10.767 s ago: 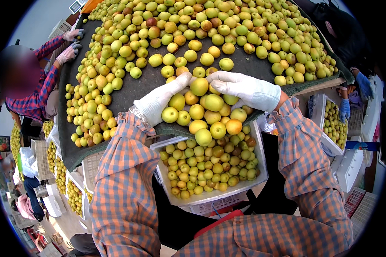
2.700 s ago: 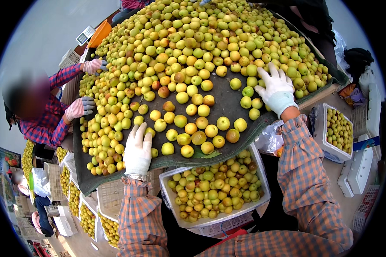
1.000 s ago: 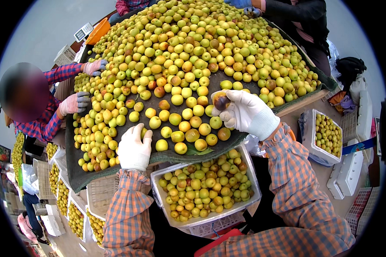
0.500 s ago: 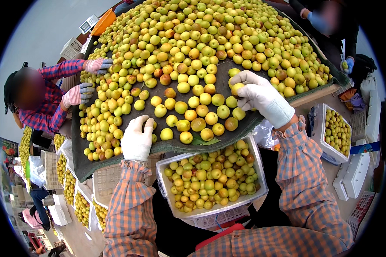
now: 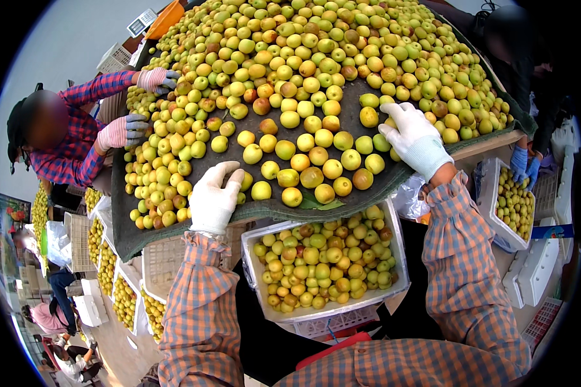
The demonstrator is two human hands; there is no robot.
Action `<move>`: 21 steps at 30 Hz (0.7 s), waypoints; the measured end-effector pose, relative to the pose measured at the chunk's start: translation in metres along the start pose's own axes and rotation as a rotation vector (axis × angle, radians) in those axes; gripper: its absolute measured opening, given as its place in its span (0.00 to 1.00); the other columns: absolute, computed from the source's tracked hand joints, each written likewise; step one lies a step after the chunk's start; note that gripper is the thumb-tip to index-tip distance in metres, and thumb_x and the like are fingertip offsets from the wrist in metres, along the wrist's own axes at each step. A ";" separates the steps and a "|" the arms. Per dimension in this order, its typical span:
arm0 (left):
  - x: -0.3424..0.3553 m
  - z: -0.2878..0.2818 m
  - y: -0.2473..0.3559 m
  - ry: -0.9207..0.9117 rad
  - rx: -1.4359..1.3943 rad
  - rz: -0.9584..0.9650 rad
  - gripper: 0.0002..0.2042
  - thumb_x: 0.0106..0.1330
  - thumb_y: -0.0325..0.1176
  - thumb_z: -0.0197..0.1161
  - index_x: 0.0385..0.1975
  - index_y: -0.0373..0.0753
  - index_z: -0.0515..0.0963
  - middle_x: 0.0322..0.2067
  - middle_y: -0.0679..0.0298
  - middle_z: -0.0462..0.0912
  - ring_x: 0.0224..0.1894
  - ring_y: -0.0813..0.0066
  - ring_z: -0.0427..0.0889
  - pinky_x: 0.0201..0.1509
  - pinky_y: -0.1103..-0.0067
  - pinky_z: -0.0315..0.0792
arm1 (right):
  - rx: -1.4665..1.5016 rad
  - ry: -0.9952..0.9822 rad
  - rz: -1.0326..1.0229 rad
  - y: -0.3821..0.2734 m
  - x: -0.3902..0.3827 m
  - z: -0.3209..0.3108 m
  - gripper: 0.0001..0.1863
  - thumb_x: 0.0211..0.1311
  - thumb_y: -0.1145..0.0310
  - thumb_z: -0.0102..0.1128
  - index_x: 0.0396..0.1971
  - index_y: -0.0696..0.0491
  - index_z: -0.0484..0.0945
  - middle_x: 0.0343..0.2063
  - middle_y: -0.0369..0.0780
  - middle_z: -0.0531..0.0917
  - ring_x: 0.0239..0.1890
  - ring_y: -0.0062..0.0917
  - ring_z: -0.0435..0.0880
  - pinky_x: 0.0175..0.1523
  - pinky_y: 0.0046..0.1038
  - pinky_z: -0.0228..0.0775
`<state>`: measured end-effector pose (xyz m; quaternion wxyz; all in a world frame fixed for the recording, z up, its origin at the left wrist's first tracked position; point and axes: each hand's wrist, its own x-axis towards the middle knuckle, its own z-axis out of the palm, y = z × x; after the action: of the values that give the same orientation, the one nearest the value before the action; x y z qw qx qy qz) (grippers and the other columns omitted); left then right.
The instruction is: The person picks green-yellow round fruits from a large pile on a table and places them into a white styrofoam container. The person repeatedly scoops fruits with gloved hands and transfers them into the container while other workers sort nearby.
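Observation:
A wide heap of round yellow-green fruit (image 5: 290, 119), some with reddish-brown patches, covers the dark cloth of a raised table (image 5: 239, 132). My left hand (image 5: 215, 197), in a white glove, rests at the near edge with bent fingers, thumb apart, beside loose fruit; nothing shows in it. My right hand (image 5: 412, 137), also gloved in white, is open over the cloth. Its fingertips are close to a yellow fruit (image 5: 368, 117), and more fruit lies partly under the palm. Below the edge between my arms stands a white box (image 5: 253, 261) full of the same fruit.
At the left, a person in a checked shirt has both striped-gloved hands (image 5: 124, 132) at the heap. To the right, another person's blue-gloved hands (image 5: 525, 164) are over a fruit-filled white box (image 5: 490, 193). Crates (image 5: 164, 274) stand below the table at left.
My right hand has loosened from the yellow fruit and moved slightly right, leaving it on the cloth. The person on the right has reached down to a box. My left hand stays near the edge.

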<state>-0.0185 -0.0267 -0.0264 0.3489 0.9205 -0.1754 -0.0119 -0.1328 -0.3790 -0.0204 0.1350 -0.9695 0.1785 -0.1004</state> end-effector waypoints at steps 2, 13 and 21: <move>0.005 -0.002 -0.010 -0.044 -0.038 -0.009 0.16 0.65 0.38 0.64 0.48 0.37 0.81 0.41 0.55 0.86 0.44 0.65 0.85 0.51 0.73 0.77 | 0.014 0.028 -0.004 -0.002 0.000 0.001 0.21 0.64 0.54 0.59 0.54 0.44 0.75 0.49 0.45 0.78 0.54 0.43 0.77 0.56 0.43 0.72; 0.013 0.012 0.028 -0.351 -0.273 0.120 0.18 0.66 0.33 0.64 0.54 0.34 0.77 0.45 0.59 0.82 0.46 0.72 0.82 0.54 0.77 0.75 | 0.256 -0.156 -0.134 0.009 0.003 0.003 0.24 0.64 0.55 0.57 0.55 0.51 0.76 0.49 0.48 0.81 0.52 0.44 0.80 0.58 0.39 0.71; 0.035 -0.016 -0.013 -0.264 0.034 -0.025 0.19 0.72 0.48 0.55 0.52 0.41 0.79 0.40 0.66 0.81 0.39 0.74 0.78 0.45 0.75 0.76 | 0.227 -0.252 -0.059 0.000 0.004 -0.011 0.24 0.68 0.55 0.55 0.57 0.56 0.75 0.51 0.50 0.81 0.54 0.39 0.80 0.60 0.33 0.70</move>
<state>0.0204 -0.0186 -0.0191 0.3071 0.9188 -0.2085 -0.1341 -0.1323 -0.3832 -0.0091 0.2619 -0.9577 0.1189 -0.0015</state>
